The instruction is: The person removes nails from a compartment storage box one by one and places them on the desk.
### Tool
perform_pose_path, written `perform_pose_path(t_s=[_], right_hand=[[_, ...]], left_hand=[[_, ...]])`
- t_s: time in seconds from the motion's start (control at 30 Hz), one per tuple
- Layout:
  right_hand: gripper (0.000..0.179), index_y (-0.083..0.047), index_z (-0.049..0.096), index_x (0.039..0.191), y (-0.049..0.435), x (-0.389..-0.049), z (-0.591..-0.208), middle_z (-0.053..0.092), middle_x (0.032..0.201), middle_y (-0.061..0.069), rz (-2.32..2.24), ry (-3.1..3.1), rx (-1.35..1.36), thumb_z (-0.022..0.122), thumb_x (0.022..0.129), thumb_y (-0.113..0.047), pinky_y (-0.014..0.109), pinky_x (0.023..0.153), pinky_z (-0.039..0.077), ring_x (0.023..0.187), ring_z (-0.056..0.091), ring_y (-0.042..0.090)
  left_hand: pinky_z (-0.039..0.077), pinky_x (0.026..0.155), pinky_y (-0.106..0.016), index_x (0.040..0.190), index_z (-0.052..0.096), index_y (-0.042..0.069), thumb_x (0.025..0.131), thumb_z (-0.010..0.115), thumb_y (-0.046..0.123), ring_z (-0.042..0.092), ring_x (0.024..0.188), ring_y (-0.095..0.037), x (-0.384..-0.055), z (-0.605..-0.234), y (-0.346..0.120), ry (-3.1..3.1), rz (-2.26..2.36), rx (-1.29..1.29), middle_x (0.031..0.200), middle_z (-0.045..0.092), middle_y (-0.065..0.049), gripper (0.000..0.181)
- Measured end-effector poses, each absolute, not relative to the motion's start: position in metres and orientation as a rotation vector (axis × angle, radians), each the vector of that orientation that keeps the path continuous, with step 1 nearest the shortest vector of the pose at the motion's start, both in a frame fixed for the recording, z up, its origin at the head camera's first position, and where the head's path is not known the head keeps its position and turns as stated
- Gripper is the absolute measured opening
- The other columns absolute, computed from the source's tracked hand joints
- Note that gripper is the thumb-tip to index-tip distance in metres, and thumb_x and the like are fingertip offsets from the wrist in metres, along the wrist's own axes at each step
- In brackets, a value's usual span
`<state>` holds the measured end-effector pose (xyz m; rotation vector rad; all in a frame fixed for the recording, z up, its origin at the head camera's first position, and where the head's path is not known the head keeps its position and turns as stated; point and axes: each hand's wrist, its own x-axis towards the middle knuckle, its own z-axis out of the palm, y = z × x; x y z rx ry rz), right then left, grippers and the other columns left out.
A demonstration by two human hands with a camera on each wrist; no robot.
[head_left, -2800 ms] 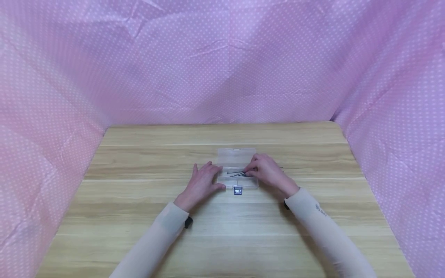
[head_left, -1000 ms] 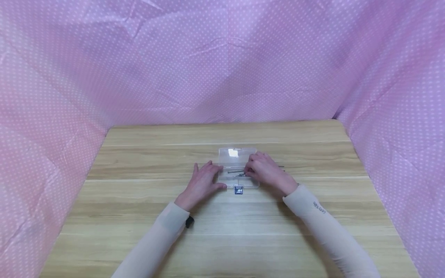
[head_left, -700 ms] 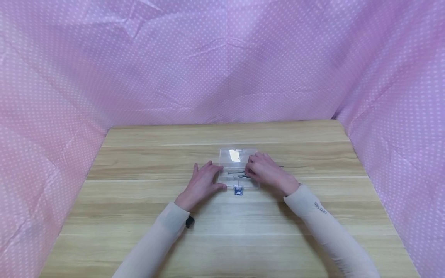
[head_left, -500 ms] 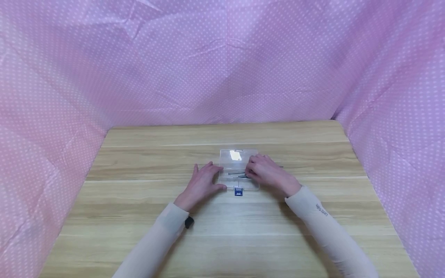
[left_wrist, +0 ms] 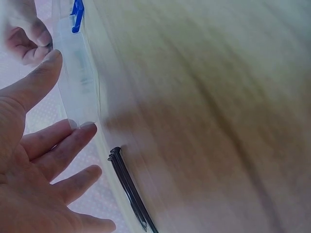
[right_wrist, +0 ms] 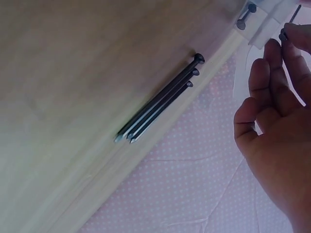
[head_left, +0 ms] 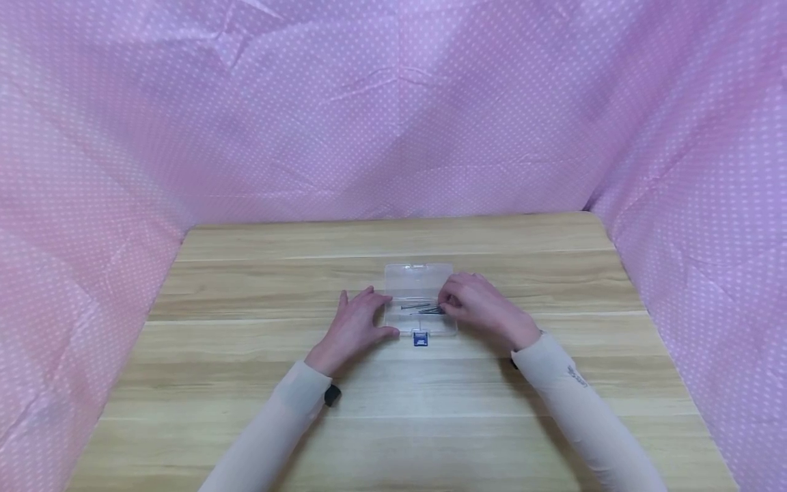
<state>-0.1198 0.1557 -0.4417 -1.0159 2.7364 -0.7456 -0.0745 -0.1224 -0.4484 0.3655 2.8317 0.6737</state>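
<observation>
A clear plastic box point(head_left: 402, 323) lies opened, with its lid point(head_left: 418, 277) folded back on the far side. Several dark metal nails point(head_left: 415, 307) lie inside it. My left hand point(head_left: 353, 321) is at the box's left end, fingers spread, thumb by the near corner; in the left wrist view its fingertips point(left_wrist: 87, 127) touch the end wall. At the right end, my right hand point(head_left: 482, 307) pinches a nail point(right_wrist: 295, 13) between thumb and forefinger, its head close to the fingertips. The curled hand hides that end of the box in the head view.
A blue clasp point(head_left: 421, 339) sticks out from the box's near edge. Several more nails point(right_wrist: 160, 99) lie side by side on the wooden table point(head_left: 393, 424) near my right hand, and others point(left_wrist: 129, 189) below my left. Pink dotted cloth point(head_left: 393, 123) surrounds the table.
My right hand has shifted slightly right and its fingers have opened a little, uncovering more of the nails in the box. My left hand has stayed at the box's left end.
</observation>
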Motion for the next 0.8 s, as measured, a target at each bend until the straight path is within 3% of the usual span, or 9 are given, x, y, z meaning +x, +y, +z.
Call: perform_pose_path(t_s=[0.17, 0.4, 0.8], right_hand=[[0.005, -0.012, 0.076, 0.099, 0.160, -0.119, -0.441, 0.070, 0.091, -0.006, -0.791, 2.751, -1.016, 0.076, 0.094, -0.013, 0.041, 0.085, 0.051, 0.085, 0.061, 0.013], [0.006, -0.008, 0.076, 0.101, 0.165, -0.116, -0.440, 0.071, 0.094, -0.003, -0.821, 2.761, -0.981, 0.072, 0.097, -0.010, 0.044, 0.092, 0.052, 0.090, 0.062, 0.016], [0.007, -0.006, 0.074, 0.102, 0.181, -0.107, -0.438, 0.070, 0.096, 0.002, -0.839, 2.808, -0.940, 0.073, 0.095, -0.005, 0.039, 0.085, 0.054, 0.090, 0.060, 0.018]], left_hand=[[0.004, 0.123, -0.067, 0.141, 0.062, 0.011, 0.081, 0.088, 0.044, 0.035, 0.151, -0.032, -0.075, -0.449, -0.123, 2.829, 0.669, 0.372, 0.143, 0.063, -0.010, 0.073], [0.006, 0.122, -0.068, 0.141, 0.062, 0.010, 0.081, 0.088, 0.043, 0.036, 0.150, -0.033, -0.076, -0.450, -0.123, 2.833, 0.666, 0.378, 0.142, 0.063, -0.011, 0.073], [0.005, 0.122, -0.068, 0.141, 0.062, 0.009, 0.081, 0.088, 0.043, 0.036, 0.150, -0.033, -0.075, -0.448, -0.121, 2.832, 0.662, 0.382, 0.142, 0.063, -0.011, 0.073]])
